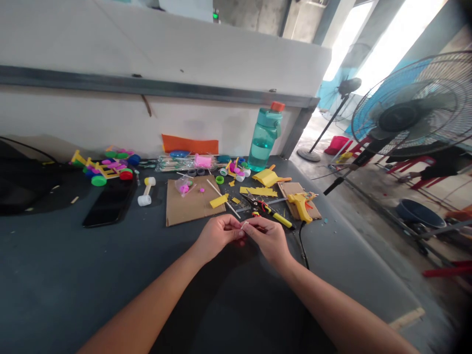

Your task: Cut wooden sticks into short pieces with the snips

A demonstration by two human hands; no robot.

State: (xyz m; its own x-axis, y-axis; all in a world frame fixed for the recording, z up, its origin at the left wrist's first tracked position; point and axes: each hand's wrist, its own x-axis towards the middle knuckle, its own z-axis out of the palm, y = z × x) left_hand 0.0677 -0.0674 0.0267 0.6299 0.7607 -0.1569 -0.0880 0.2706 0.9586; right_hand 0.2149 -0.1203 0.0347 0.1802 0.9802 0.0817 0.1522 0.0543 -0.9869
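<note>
Forearms (147, 300) come closest to camera, both bare, reaching over dark table (73, 275). Landmark: large cardboard sheet (180, 204). Left hand (214, 238) and right hand (272, 240) meet just in front of the sheet's near right corner. Fingers of both clamped on a small white piece (244, 225), thumbs against fingertips; exact shape too small to tell.

On sheet: clear bag (181, 185) with pink inside; yellow strip (218, 201) and white stick (233, 210) at its right edge, stick sticking out past it. Left of sheet: white-and-yellow dumbbell-shaped piece (147, 191) near, black phone (108, 204) farther out, colourful wheeled toy parts (110, 170) behind phone. Behind sheet: plastic-wrapped bundle (175, 163), orange strip (190, 144) against white panel (55, 118). Right of sheet: pliers (264, 207), then yellow glue gun (302, 205) on smaller cardboard piece (291, 189). Back right of sheet: teal bottle (260, 147), orange cap on. Well right of sheet, off table: standing fan (398, 118).
</note>
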